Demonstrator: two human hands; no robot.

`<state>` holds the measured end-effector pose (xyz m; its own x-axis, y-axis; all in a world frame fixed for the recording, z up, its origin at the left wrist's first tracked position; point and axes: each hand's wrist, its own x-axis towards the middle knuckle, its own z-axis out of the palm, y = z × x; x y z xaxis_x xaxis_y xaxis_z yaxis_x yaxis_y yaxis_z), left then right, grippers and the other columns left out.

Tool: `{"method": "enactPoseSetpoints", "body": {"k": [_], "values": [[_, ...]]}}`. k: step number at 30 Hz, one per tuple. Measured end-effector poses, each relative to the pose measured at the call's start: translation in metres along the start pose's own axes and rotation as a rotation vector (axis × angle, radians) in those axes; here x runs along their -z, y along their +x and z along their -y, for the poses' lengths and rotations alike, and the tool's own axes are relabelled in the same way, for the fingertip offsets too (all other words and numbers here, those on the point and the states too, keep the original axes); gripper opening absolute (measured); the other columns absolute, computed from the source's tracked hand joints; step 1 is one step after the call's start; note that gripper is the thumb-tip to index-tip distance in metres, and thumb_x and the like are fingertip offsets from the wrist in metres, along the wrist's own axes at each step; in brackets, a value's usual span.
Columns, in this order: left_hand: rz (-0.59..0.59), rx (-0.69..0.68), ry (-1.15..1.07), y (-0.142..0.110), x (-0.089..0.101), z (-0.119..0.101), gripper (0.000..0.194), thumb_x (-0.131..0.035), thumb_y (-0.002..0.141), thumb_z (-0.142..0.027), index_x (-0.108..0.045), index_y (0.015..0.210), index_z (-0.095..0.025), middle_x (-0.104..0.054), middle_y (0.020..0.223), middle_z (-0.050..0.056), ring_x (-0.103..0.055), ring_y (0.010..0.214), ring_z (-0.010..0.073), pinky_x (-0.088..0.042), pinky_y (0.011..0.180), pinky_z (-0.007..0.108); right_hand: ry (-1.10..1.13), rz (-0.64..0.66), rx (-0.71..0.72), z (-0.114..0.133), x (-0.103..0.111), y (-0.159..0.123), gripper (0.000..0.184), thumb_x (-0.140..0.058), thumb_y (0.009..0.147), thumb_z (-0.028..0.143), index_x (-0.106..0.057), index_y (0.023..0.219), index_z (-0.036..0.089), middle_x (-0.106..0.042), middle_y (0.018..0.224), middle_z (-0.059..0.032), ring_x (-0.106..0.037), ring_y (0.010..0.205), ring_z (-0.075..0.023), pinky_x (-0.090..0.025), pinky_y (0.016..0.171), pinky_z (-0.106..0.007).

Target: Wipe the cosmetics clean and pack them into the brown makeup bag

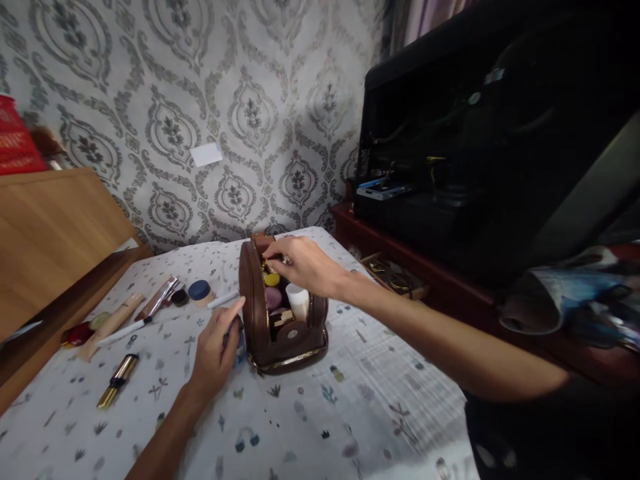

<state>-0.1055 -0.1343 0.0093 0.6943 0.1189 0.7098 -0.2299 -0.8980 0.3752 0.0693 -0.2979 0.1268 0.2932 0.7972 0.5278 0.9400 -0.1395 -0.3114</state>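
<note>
A brown makeup bag [255, 300] with a gold zip stands unzipped on the patterned white cloth. Inside show a white-capped tube [299, 301], a yellow-lidded item [272, 279] and a mauve rounded thing [273, 298]. My right hand [305, 261] reaches into the far end of the opening, thumb and fingers pinched together. What they hold there is too small to make out. Against the bag's left side rests my left hand [215, 347], index finger stretched out and thumb apart. Something dark blue [231, 327] shows in the gap between them; its kind is unclear.
Left of the bag lie a blue-lidded jar [200, 291], a small black pot [179, 297], a white pen-like stick [223, 299], several tubes and a black-and-gold lipstick [118, 381]. A wooden board [60, 233] borders the left; a large black cabinet [450, 167] stands right.
</note>
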Motion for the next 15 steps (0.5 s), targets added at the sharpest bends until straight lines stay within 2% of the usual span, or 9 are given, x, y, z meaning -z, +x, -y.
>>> {"method": "enactPoseSetpoints", "body": {"k": [2,3,5,8,11,15], "values": [[0.007,0.082,0.022,-0.002,0.000,0.010,0.036,-0.041,0.100,-0.022,-0.054,0.134,-0.022,-0.063,0.105,0.007,-0.062,0.092,0.0167,-0.051,0.077,0.027,0.095,-0.145,0.134,0.021,-0.011,-0.024,0.016,-0.056,0.094,0.013,-0.070,0.101,0.012,-0.072,0.096,-0.0083,-0.064,0.089,-0.0193,-0.048,0.082,-0.032],[0.016,0.118,0.032,-0.003,0.000,0.016,0.033,-0.041,0.100,-0.023,-0.057,0.129,-0.021,-0.063,0.104,0.007,-0.062,0.091,0.0174,-0.051,0.078,0.028,0.138,-0.165,0.240,0.032,-0.018,-0.035,0.018,-0.053,0.096,0.015,-0.067,0.106,0.011,-0.071,0.096,-0.0088,-0.063,0.089,-0.0189,-0.049,0.083,-0.032],[0.049,0.176,0.081,-0.006,0.001,0.031,0.029,-0.040,0.099,-0.024,-0.063,0.117,-0.020,-0.063,0.100,0.006,-0.063,0.091,0.0188,-0.051,0.081,0.030,0.171,-0.114,0.434,0.051,-0.034,-0.055,0.022,-0.045,0.100,0.017,-0.064,0.108,0.011,-0.070,0.093,-0.0093,-0.062,0.087,-0.0182,-0.051,0.083,-0.034],[0.136,0.284,0.249,-0.010,0.004,0.053,0.028,-0.039,0.097,-0.021,-0.065,0.109,-0.019,-0.062,0.100,0.007,-0.062,0.095,0.0197,-0.050,0.085,0.032,0.170,0.031,0.531,0.072,-0.062,-0.074,0.025,-0.042,0.101,0.023,-0.065,0.101,0.013,-0.067,0.086,-0.0085,-0.060,0.083,-0.0187,-0.051,0.076,-0.031],[0.202,0.367,0.368,-0.017,0.009,0.069,0.027,-0.042,0.095,-0.018,-0.066,0.106,-0.018,-0.062,0.101,0.007,-0.061,0.097,0.0215,-0.050,0.087,0.034,0.217,0.206,0.455,0.081,-0.094,-0.081,0.018,-0.050,0.097,0.021,-0.067,0.095,0.015,-0.067,0.081,-0.0058,-0.060,0.081,-0.0182,-0.048,0.073,-0.028],[0.308,0.402,0.456,-0.023,0.016,0.073,0.022,-0.048,0.095,-0.023,-0.068,0.103,-0.021,-0.062,0.102,0.007,-0.058,0.104,0.0233,-0.049,0.089,0.034,0.339,0.334,0.209,0.085,-0.134,-0.079,0.015,-0.059,0.089,0.015,-0.071,0.099,0.016,-0.072,0.093,-0.0079,-0.065,0.088,-0.0196,-0.048,0.078,-0.027]]}}
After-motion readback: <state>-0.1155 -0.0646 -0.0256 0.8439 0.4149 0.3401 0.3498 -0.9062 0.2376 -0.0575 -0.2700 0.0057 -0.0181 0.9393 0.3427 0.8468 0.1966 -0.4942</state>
